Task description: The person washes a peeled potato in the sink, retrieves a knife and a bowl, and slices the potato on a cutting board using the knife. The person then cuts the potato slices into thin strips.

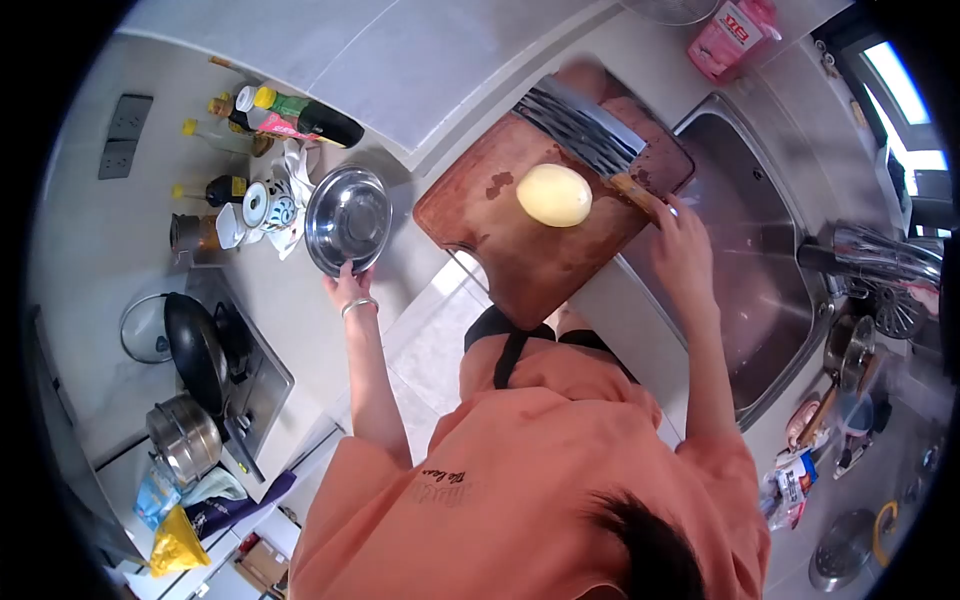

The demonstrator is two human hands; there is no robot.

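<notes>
Left hand [350, 288]: clasped on the near rim of a shiny steel bowl [348, 215], thumb over the edge; bangle [360, 306] at the wrist; contact between bowl and counter [405, 190] impossible to tell. Right hand [683, 240]: closed around the wooden handle of a broad-bladed cleaver [590, 130], blade streaked, over the far right part of a brown cutting board [455, 215]; blade resting or raised, impossible to tell. Peeled potato, one [555, 196]: pale yellow, whole, on the board between bowl and cleaver, clear of both hands, near the blade but apart from it; damp patches on the wood about it. To the right of the board: steel sink [745, 300], with a pink bottle [732, 40] beyond. Left of the bowl: patterned white pot [268, 204], and a dark bottle [335, 123] with yellow cap, lying or upright unclear through lens distortion. Farther left, on the stove side: black wok [195, 350], glass lid [146, 330], steel pot [185, 440], yellow bag [178, 545]
</notes>
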